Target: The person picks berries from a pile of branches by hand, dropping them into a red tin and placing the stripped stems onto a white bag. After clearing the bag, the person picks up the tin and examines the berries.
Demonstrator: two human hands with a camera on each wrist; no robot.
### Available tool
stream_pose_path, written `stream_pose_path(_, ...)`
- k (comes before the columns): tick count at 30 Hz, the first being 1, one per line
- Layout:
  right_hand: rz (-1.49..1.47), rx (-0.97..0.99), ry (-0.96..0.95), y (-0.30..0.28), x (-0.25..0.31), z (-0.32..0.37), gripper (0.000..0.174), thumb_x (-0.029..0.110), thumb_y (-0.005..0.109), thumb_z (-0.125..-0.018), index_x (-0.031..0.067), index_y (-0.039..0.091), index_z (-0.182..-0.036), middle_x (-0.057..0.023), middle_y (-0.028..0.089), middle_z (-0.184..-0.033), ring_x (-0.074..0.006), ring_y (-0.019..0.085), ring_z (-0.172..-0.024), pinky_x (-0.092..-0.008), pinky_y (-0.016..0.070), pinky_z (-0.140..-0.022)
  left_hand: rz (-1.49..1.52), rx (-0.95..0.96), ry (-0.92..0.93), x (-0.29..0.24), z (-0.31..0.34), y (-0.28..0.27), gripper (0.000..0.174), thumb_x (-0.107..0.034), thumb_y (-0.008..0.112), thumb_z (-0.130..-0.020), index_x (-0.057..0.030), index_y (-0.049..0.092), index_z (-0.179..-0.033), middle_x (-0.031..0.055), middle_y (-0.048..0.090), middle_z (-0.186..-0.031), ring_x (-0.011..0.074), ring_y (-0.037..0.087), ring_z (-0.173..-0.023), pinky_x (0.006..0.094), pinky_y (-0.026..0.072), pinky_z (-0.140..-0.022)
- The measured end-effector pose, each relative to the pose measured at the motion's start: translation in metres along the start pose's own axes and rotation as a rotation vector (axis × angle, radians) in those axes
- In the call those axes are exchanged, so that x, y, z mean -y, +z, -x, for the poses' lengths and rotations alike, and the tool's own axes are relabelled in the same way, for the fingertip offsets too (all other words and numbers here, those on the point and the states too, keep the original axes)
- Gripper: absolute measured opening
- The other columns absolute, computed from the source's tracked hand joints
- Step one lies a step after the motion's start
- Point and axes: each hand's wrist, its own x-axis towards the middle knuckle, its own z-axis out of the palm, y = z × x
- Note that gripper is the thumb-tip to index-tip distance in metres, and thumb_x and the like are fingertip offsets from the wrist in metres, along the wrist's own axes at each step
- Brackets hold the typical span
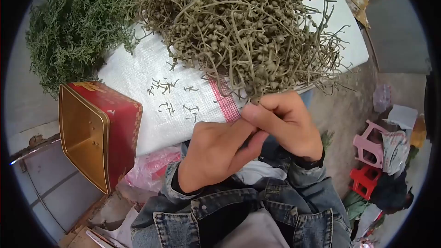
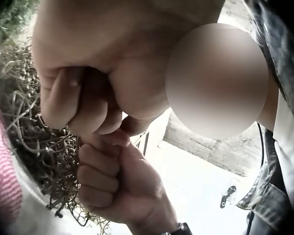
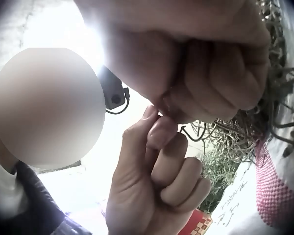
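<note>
My two hands meet in front of my chest, at the near edge of a big heap of dry, knobbly brown-green stems (image 1: 248, 32). The right hand (image 1: 289, 126) pinches between thumb and forefinger a small piece of knobbly stem (image 1: 256, 101), mostly hidden by the fingertips. Close against it, the left hand (image 1: 216, 151) has its fingers curled. From the right wrist view, the left hand (image 3: 154, 181) brings thumb and forefinger tips together right at the right hand's fingertips, pinching at the same spot. I cannot tell how much of the stem lies between them.
White woven sacking (image 1: 156, 87) with handwriting and a red-checked band lies under the heap. Green leafy sprigs (image 1: 78, 32) are piled at the left. A red tin (image 1: 121, 124), gold inside, lies tipped nearby. Pink (image 1: 367, 144) and red stools (image 1: 366, 179) stand to the right.
</note>
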Motion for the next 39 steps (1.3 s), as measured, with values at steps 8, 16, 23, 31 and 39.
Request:
stream_pose_path(8,-0.189,-0.364,-0.387,0.032,-0.021,-0.004,0.035,0.017,0.053,-0.099,-0.0019,0.056,-0.07,0.0014,0.049,-0.056,-0.0041,0.043,-0.05,-0.024,0.0287,-0.045,1.08,-0.304,-0.506,0.001,0.006,0.03,0.029,-0.024,0.06,-0.094,-0.0008,0.054,-0.079,0.001,0.047,-0.056,0.008,0.04,-0.045,0.0244,0.0286,-0.043)
stream_pose_path(16,-0.488,-0.487,-0.349,0.039,-0.03,-0.005,0.036,0.017,0.051,-0.1,0.0001,0.051,-0.069,0.0041,0.043,-0.059,-0.0025,0.034,-0.053,-0.0229,0.0252,-0.047,1.412,-0.277,-0.502,-0.011,0.008,0.041,0.04,-0.037,0.046,-0.092,-0.0083,0.038,-0.066,0.0027,0.04,-0.051,0.0098,0.031,-0.043,0.0281,0.0213,-0.041)
stream_pose_path(23,-0.139,-0.455,-0.295,0.032,-0.034,-0.001,0.032,0.013,0.056,-0.097,-0.0006,0.051,-0.068,0.0043,0.041,-0.055,-0.0022,0.03,-0.053,-0.0239,0.0226,-0.045,1.197,-0.289,-0.537,-0.026,-0.01,0.002,0.033,-0.033,0.048,-0.091,-0.0051,0.045,-0.074,0.0024,0.041,-0.051,0.0087,0.032,-0.044,0.0253,0.0232,-0.043)
stream_pose_path(31,0.187,-0.466,-0.472,0.028,-0.037,-0.002,0.022,0.006,0.062,-0.09,-0.0013,0.054,-0.072,-0.003,0.04,-0.052,-0.0078,0.034,-0.047,-0.0257,0.0277,-0.043,0.351,-0.281,-0.518,-0.019,-0.022,0.006,0.012,-0.008,0.061,-0.09,-0.0025,0.053,-0.085,-0.0046,0.041,-0.052,0.0034,0.033,-0.045,0.0215,0.0244,-0.044)
stream_pose_path(39,0.334,-0.351,-0.449,0.017,-0.033,0.001,0.01,0.006,0.061,-0.09,-0.0005,0.061,-0.082,-0.0113,0.049,-0.056,-0.0212,0.047,-0.044,-0.0306,0.0359,-0.043,-0.003,-0.169,-0.215,-0.003,-0.023,0.001,0.007,-0.006,0.06,-0.091,0.0002,0.057,-0.09,0.0063,0.045,-0.053,0.0131,0.044,-0.043,0.0267,0.0347,-0.044)
